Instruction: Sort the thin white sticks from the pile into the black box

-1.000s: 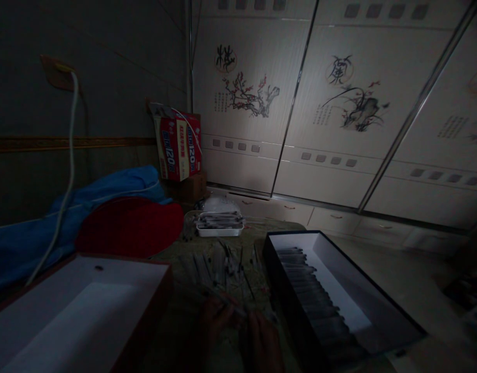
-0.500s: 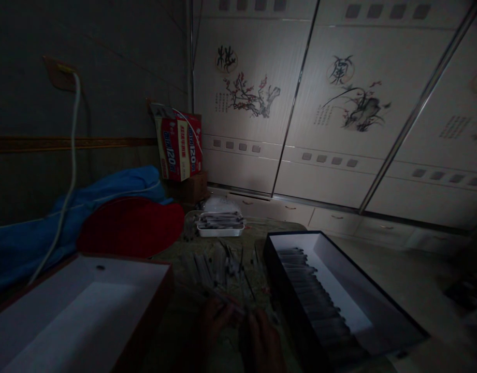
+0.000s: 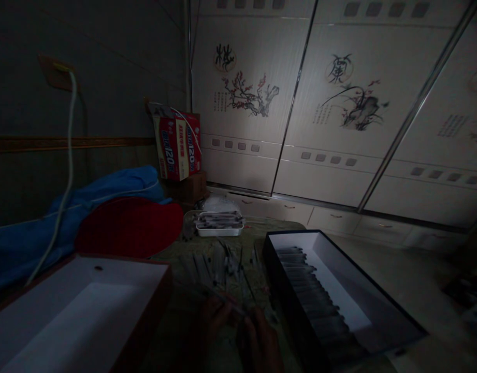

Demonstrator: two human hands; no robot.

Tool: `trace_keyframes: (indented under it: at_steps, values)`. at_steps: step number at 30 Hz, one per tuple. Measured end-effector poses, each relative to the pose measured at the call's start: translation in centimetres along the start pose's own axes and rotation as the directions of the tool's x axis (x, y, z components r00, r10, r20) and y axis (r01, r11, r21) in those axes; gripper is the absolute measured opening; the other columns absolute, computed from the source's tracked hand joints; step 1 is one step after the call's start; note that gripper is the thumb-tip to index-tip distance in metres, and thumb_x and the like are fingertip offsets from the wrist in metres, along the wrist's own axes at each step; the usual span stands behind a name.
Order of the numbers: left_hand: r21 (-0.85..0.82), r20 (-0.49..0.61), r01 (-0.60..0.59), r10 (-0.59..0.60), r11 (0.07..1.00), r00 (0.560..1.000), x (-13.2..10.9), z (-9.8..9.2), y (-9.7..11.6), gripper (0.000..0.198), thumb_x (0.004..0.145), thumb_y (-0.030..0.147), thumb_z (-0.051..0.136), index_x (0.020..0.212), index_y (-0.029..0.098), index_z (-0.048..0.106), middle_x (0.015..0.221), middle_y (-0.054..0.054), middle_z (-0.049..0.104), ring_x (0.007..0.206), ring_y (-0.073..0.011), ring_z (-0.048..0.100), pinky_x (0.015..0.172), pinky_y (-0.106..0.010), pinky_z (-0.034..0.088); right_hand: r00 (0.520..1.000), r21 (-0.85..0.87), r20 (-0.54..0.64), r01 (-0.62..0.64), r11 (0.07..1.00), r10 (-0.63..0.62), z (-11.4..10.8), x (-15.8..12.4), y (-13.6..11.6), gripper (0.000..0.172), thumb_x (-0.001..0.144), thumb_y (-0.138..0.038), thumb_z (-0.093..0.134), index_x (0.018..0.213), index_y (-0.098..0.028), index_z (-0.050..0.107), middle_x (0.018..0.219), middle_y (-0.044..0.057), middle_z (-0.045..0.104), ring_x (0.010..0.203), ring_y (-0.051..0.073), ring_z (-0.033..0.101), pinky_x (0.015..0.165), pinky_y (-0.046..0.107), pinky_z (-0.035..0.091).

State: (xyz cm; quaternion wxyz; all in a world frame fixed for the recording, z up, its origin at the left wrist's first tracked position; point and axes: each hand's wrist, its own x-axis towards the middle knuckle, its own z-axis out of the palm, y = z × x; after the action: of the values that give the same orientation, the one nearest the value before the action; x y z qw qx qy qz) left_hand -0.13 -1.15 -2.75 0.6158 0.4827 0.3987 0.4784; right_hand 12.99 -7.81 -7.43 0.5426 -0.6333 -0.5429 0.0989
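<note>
In dim light, my left hand [image 3: 215, 315] is closed around a slender, pale pen [image 3: 235, 307], whose tip end slants down to the right. The fingers of my right hand [image 3: 261, 336] are curled at that end of the pen, pinched together; shadow hides exactly how they touch it. Just beyond my hands, loose pens and pen parts [image 3: 219, 264] lie scattered on the table cloth [image 3: 257, 227]. To the right, a dark-rimmed box [image 3: 362, 277] holds a long row of clear pens with dark ends [image 3: 314, 290].
A box with a white inside [image 3: 86, 305] stands at the left. Behind the loose pens is a white tray [image 3: 220, 232] full of thin sticks, beside a clear plastic bag [image 3: 218, 203]. Red cloth [image 3: 129, 228], blue fabric [image 3: 117, 186] and a white cable [image 3: 69, 171] lie left.
The view has shifted very slightly. My hands stay almost in place, with the pen still between them, and the boxes have not moved.
</note>
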Motion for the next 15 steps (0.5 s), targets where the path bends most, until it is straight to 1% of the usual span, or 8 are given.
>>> trace_keyframes:
  at_steps: [2, 5, 7, 9, 11, 12, 14, 15]
  values:
    - [0.026, -0.007, -0.007, 0.007, 1.000, 1.000, 0.0, 0.0, 0.1, 0.032, 0.066, 0.049, 0.069, 0.074, 0.019, 0.065, 0.062, -0.001, 0.069, 0.058, -0.0165, 0.063, 0.057, -0.026, 0.050, 0.999, 0.001, -0.005, -0.035, 0.999, 0.035, 0.1, 0.1, -0.2, 0.046, 0.087, -0.061, 0.038, 0.096, -0.028, 0.068, 0.093, 0.006, 0.071, 0.092, 0.023, 0.065, 0.078, 0.033, 0.054]
    - [0.038, 0.019, -0.006, 0.005, 0.999, 1.000, -0.2, 0.1, 0.5, 0.031, 0.066, 0.048, 0.070, 0.073, 0.019, 0.065, 0.061, -0.001, 0.068, 0.058, -0.0156, 0.063, 0.057, -0.025, 0.050, 0.999, 0.016, -0.022, -0.028, 0.999, 0.028, 0.0, -0.1, -0.4, 0.050, 0.085, -0.066, 0.038, 0.094, -0.027, 0.069, 0.100, 0.007, 0.071, 0.095, 0.024, 0.065, 0.084, 0.036, 0.052]
    - [0.044, 0.032, -0.008, 0.007, 0.999, 0.999, -0.3, 0.2, 0.8, 0.029, 0.066, 0.047, 0.069, 0.073, 0.019, 0.064, 0.060, -0.002, 0.068, 0.057, -0.0157, 0.063, 0.057, -0.025, 0.049, 0.998, 0.017, -0.030, -0.046, 0.999, 0.046, 0.0, -0.1, -0.6, 0.048, 0.084, -0.065, 0.040, 0.095, -0.027, 0.069, 0.100, 0.006, 0.071, 0.096, 0.024, 0.065, 0.086, 0.037, 0.051]
    - [0.092, 0.029, -0.035, 0.033, 0.995, 0.999, -0.4, 0.2, 1.0, 0.026, 0.068, 0.045, 0.068, 0.073, 0.019, 0.066, 0.062, -0.003, 0.069, 0.059, -0.0163, 0.063, 0.059, -0.026, 0.050, 0.996, 0.010, -0.039, -0.077, 0.997, 0.077, -0.1, 0.0, -0.9, 0.045, 0.085, -0.061, 0.043, 0.103, -0.026, 0.067, 0.103, 0.006, 0.070, 0.098, 0.024, 0.065, 0.085, 0.037, 0.052]
    - [0.171, 0.039, -0.059, 0.053, 0.984, 0.998, -0.5, 0.3, 0.9, 0.024, 0.068, 0.042, 0.068, 0.073, 0.018, 0.068, 0.069, -0.005, 0.070, 0.066, -0.0183, 0.064, 0.064, -0.027, 0.050, 0.997, 0.018, -0.029, -0.070, 0.997, 0.070, -0.2, 0.5, -1.4, 0.047, 0.085, -0.058, 0.048, 0.115, -0.024, 0.062, 0.112, 0.007, 0.067, 0.102, 0.024, 0.063, 0.084, 0.035, 0.052]
    - [0.211, 0.049, -0.065, 0.056, 0.975, 0.997, -0.5, 0.4, 0.9, 0.022, 0.067, 0.040, 0.069, 0.072, 0.018, 0.069, 0.073, -0.006, 0.071, 0.071, -0.0200, 0.065, 0.068, -0.028, 0.050, 0.999, 0.035, -0.004, -0.046, 0.998, 0.046, -0.3, 0.8, -1.6, 0.048, 0.085, -0.056, 0.048, 0.120, -0.023, 0.059, 0.116, 0.007, 0.065, 0.104, 0.024, 0.062, 0.085, 0.034, 0.052]
    - [0.260, 0.059, -0.058, 0.044, 0.964, 0.997, -0.5, 0.7, 0.8, 0.022, 0.064, 0.039, 0.071, 0.073, 0.019, 0.070, 0.080, -0.008, 0.072, 0.082, -0.0231, 0.065, 0.075, -0.030, 0.049, 0.992, 0.090, 0.119, 0.038, 0.995, -0.049, -0.7, 1.5, -2.0, 0.046, 0.088, -0.051, 0.046, 0.123, -0.023, 0.058, 0.119, 0.007, 0.064, 0.106, 0.022, 0.062, 0.088, 0.032, 0.051]
    - [0.264, 0.040, -0.047, 0.038, 0.963, 0.999, -0.5, 0.8, 0.8, 0.024, 0.064, 0.039, 0.071, 0.076, 0.019, 0.070, 0.084, -0.008, 0.072, 0.086, -0.0243, 0.064, 0.077, -0.031, 0.049, 0.979, 0.116, 0.179, 0.078, 0.990, -0.098, -1.0, 1.9, -2.2, 0.043, 0.090, -0.048, 0.044, 0.122, -0.023, 0.059, 0.118, 0.006, 0.065, 0.105, 0.021, 0.062, 0.089, 0.031, 0.050]
